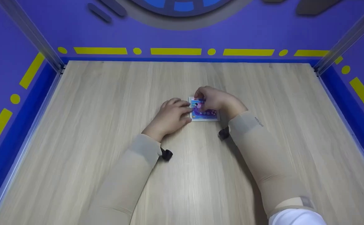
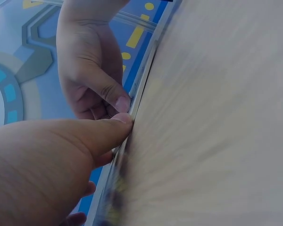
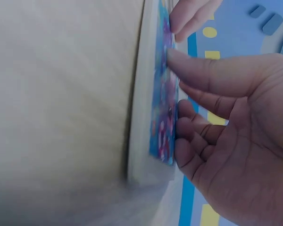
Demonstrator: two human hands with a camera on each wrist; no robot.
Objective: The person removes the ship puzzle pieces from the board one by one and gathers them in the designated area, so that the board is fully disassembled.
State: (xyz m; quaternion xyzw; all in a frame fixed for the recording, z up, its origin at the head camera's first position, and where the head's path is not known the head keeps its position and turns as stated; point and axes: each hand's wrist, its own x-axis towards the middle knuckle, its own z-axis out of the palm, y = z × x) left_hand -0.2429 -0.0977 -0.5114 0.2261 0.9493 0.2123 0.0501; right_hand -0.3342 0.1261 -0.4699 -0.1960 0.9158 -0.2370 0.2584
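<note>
A small flat board (image 1: 205, 119) with a white border and a bright blue, pink and purple picture (image 3: 162, 113) lies on the wooden table. My left hand (image 1: 171, 116) rests against its left edge, thumb near the lower left corner and fingers spread just above. In the left wrist view that thumb (image 2: 106, 129) reaches the edge of the board. Over the picture's upper part is my right hand (image 1: 214, 99). Its thumb (image 3: 212, 70) presses on the picture, while the other fingers bend loosely toward the far edge. The right hand hides part of the picture.
Pale wood tabletop (image 1: 107, 93) surrounds the board. A purple wall (image 1: 182, 39) with yellow marks stands along the back, and similar panels close off both sides. Small black wrist cameras hang under both sleeves (image 1: 129, 165).
</note>
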